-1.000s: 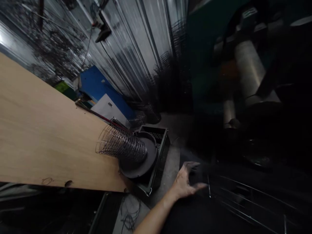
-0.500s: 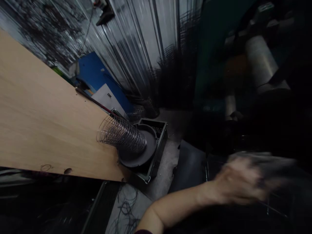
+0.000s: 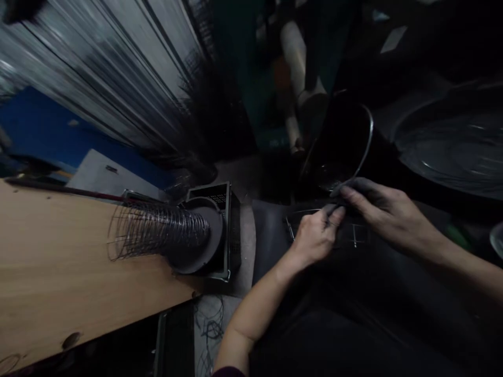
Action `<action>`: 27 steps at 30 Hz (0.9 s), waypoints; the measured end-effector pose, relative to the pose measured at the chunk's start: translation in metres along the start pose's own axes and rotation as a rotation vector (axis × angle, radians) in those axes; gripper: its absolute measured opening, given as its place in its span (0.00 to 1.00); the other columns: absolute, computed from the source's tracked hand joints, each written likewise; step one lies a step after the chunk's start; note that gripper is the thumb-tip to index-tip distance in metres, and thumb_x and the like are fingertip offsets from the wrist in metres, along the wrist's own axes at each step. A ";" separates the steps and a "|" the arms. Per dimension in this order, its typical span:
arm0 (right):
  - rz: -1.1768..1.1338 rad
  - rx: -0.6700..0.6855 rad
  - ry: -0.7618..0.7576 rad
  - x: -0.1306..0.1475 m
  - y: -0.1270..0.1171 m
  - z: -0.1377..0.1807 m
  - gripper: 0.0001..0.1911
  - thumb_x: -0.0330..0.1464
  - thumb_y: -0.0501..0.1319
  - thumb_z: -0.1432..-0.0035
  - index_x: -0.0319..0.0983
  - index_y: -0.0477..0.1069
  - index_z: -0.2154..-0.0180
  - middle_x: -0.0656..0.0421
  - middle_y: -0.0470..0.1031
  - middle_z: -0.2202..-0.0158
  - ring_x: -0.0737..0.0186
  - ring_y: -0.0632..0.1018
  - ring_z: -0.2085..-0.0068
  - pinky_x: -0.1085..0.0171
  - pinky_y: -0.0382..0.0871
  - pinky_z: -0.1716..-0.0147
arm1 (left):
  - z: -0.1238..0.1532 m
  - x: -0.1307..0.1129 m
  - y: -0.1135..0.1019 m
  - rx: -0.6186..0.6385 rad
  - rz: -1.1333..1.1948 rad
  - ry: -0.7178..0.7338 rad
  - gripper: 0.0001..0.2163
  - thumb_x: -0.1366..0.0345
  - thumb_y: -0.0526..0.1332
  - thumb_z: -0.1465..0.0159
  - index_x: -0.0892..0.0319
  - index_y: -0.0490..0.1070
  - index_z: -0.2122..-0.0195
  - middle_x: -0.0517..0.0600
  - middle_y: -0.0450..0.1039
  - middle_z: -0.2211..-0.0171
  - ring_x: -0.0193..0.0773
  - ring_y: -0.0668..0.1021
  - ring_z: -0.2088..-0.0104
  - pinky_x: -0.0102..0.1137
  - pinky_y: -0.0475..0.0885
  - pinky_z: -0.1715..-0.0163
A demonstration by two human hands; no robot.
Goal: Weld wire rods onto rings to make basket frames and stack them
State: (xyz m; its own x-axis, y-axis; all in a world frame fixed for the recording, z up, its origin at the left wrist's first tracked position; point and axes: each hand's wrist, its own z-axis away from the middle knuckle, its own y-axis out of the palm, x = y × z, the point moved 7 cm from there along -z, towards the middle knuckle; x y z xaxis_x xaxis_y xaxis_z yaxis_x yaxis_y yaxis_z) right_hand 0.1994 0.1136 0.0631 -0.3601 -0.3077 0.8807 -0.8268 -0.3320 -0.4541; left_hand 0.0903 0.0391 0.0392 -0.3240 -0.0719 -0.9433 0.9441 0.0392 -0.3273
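Note:
My left hand (image 3: 319, 234) and my right hand (image 3: 387, 212) meet in front of me, fingers pinched together. From between them a thin metal wire hoop (image 3: 370, 137) curves up and away; its far side fades into the dark. Something dark grey, perhaps cloth, covers the fingertips, and I cannot make out its edges. Under the hands lies a dark surface, with thin wire pieces (image 3: 354, 235) showing near the right wrist. To the left, a stack of wire rings (image 3: 157, 230) lies tilted against a round dark disc (image 3: 215, 230).
The disc rests on a dark plastic crate (image 3: 234, 230) beside a wooden board (image 3: 78, 272). A blue panel (image 3: 35, 118) stands behind. Loose wire (image 3: 212, 330) lies on the floor. At the right is a large round coil (image 3: 451, 146); a machine with a pale cylinder (image 3: 294, 57) stands ahead.
The view has turned right. My left hand, blurred before with a greyish thing in it, now meets my right hand, which has come into view. The wire hoop now shows between them.

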 end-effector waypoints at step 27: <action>-0.443 0.091 0.427 -0.030 0.023 -0.131 0.08 0.30 0.57 0.36 0.35 0.71 0.56 0.64 0.65 0.81 0.75 0.63 0.85 0.76 0.54 0.88 | -0.087 0.039 -0.058 -0.304 -0.194 0.628 0.43 0.62 0.69 0.49 0.54 0.41 0.40 0.54 0.65 0.53 0.43 0.75 0.55 0.46 0.73 0.51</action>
State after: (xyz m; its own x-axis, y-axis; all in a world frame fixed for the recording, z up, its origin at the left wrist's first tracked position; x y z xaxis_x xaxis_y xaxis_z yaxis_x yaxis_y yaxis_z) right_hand 0.1350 0.2318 0.0436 -0.1479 0.2547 0.9556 -0.9037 -0.4273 -0.0260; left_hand 0.0173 0.1205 0.0163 -0.5440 0.4765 -0.6906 0.8370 0.3662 -0.4066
